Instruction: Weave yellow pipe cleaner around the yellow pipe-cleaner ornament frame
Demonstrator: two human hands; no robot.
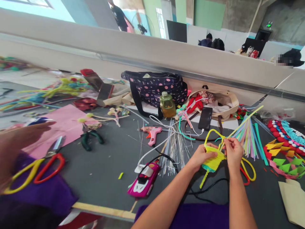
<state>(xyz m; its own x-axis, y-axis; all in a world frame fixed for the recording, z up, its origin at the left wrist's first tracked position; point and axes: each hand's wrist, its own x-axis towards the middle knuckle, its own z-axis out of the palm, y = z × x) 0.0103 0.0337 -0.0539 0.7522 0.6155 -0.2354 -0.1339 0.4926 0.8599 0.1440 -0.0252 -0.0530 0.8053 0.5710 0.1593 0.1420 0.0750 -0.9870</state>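
Note:
A yellow woven piece (213, 160) with a teal patch at its lower edge is held above the dark table, right of centre. A twisted yellow stem hangs from its bottom and a yellow loop rises from its top. My left hand (201, 156) grips its left side, thumb across the front. At its upper right corner, my right hand (233, 149) pinches a long yellow strand (247, 119) that runs up to the right. Scissors with yellow and red handles (249, 168) lie partly hidden behind my right wrist.
A pink glue gun (154, 135), a magenta car-shaped device (145, 179), loose wires (175, 146) and a phone (205, 118) lie on the table (107, 171). Behind stand a bottle (167, 106) and a patterned bag (157, 87). At left, another person's hand (30, 135) is near scissors (53, 151).

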